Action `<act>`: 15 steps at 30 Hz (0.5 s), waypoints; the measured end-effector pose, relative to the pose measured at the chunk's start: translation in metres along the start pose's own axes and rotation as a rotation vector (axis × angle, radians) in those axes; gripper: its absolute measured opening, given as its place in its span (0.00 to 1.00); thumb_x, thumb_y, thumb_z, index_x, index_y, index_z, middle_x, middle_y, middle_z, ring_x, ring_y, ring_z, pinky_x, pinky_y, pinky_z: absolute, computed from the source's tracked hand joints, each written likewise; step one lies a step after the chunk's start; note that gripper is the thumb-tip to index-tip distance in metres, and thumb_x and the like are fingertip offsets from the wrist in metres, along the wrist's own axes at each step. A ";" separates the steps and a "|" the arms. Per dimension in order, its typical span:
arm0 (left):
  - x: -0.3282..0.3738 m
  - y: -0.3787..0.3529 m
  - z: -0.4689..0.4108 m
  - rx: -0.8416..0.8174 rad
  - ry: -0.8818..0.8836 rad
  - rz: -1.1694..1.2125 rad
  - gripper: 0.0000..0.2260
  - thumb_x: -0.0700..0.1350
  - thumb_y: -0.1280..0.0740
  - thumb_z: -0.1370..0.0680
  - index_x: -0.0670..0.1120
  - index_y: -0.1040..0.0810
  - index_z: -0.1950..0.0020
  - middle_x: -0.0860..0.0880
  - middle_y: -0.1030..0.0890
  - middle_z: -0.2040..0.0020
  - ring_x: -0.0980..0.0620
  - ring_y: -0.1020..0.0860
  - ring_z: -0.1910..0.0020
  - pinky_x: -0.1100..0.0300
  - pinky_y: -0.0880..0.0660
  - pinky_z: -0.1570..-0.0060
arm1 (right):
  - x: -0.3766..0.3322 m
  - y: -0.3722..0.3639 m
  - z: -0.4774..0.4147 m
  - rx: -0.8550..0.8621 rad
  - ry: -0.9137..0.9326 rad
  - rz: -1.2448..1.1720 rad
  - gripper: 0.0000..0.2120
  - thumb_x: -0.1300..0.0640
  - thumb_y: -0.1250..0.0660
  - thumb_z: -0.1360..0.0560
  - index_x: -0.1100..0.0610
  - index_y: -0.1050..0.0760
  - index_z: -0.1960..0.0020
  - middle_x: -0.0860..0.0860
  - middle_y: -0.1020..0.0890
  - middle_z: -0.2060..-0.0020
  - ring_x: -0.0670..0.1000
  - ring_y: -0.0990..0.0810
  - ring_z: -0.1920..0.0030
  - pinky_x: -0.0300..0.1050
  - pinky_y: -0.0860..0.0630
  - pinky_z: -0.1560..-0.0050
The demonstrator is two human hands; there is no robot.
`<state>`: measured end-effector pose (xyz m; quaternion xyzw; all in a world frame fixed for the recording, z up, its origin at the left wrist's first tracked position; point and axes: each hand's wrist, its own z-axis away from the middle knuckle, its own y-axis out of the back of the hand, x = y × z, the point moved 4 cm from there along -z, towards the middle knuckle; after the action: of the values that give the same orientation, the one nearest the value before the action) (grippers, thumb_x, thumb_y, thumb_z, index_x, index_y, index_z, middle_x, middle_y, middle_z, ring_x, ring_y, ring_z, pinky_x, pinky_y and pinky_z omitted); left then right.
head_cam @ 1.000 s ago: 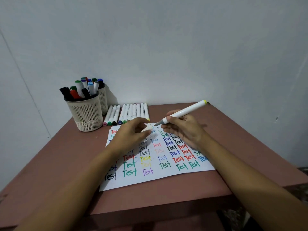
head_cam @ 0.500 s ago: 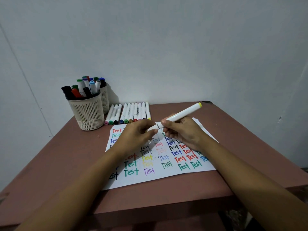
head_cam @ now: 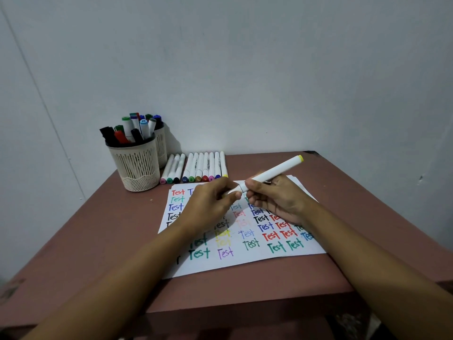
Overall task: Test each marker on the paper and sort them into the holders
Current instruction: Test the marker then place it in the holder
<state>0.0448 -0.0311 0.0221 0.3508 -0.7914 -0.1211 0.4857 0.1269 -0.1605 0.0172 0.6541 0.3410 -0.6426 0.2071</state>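
My right hand [head_cam: 274,198] grips a white marker with a yellow end [head_cam: 272,172], held slanted above the paper [head_cam: 245,261]. My left hand [head_cam: 210,204] pinches the marker's cap [head_cam: 232,191], which sits on the marker's lower end. The white paper lies flat and is covered with "Test" written in many colours. Two cream mesh holders stand at the back left: the front holder [head_cam: 136,168] is full of markers, and the rear holder [head_cam: 160,143] is mostly hidden behind it. A row of several white markers [head_cam: 196,168] lies beside the holders.
The brown table [head_cam: 110,229] stands against a grey wall. Its front edge runs just below the paper, and its right edge slopes away past my right forearm.
One second ago the marker's tip was bare and the cap was apart in my left hand. The cap has since been brought onto the tip, and both hands stay together over the paper.
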 end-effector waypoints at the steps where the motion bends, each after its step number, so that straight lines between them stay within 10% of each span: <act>1: 0.000 0.000 -0.001 -0.005 0.016 0.011 0.04 0.43 0.31 0.25 0.44 0.21 0.51 0.44 0.22 0.66 0.44 0.24 0.66 0.52 0.28 0.64 | 0.000 0.000 -0.001 0.011 -0.002 -0.007 0.04 0.63 0.35 0.25 0.62 0.23 0.57 0.52 0.20 0.71 0.46 0.21 0.71 0.34 0.23 0.68; 5: -0.004 0.002 -0.010 -0.020 0.194 0.221 0.02 0.41 0.30 0.26 0.46 0.21 0.55 0.53 0.23 0.68 0.60 0.27 0.72 0.68 0.30 0.69 | -0.001 -0.001 -0.006 0.046 -0.012 -0.053 0.04 0.62 0.33 0.26 0.62 0.24 0.56 0.53 0.21 0.71 0.46 0.22 0.71 0.35 0.24 0.69; 12: -0.020 0.025 -0.015 0.189 0.447 0.799 0.02 0.37 0.35 0.24 0.41 0.24 0.57 0.51 0.26 0.73 0.58 0.29 0.75 0.66 0.31 0.73 | -0.006 0.022 -0.009 0.240 0.040 -0.358 0.07 0.57 0.35 0.24 0.61 0.25 0.56 0.54 0.21 0.70 0.48 0.21 0.71 0.39 0.22 0.70; 15: -0.022 0.047 -0.017 0.340 0.419 0.925 0.03 0.36 0.36 0.24 0.41 0.24 0.57 0.49 0.20 0.68 0.56 0.21 0.67 0.64 0.23 0.64 | -0.006 0.031 -0.007 0.379 0.148 0.196 0.12 0.55 0.37 0.21 0.63 0.22 0.47 0.50 0.21 0.65 0.47 0.22 0.65 0.38 0.25 0.64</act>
<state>0.0447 0.0200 0.0401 0.0559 -0.7579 0.3084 0.5721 0.1545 -0.1781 0.0180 0.7567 0.1633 -0.6222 0.1163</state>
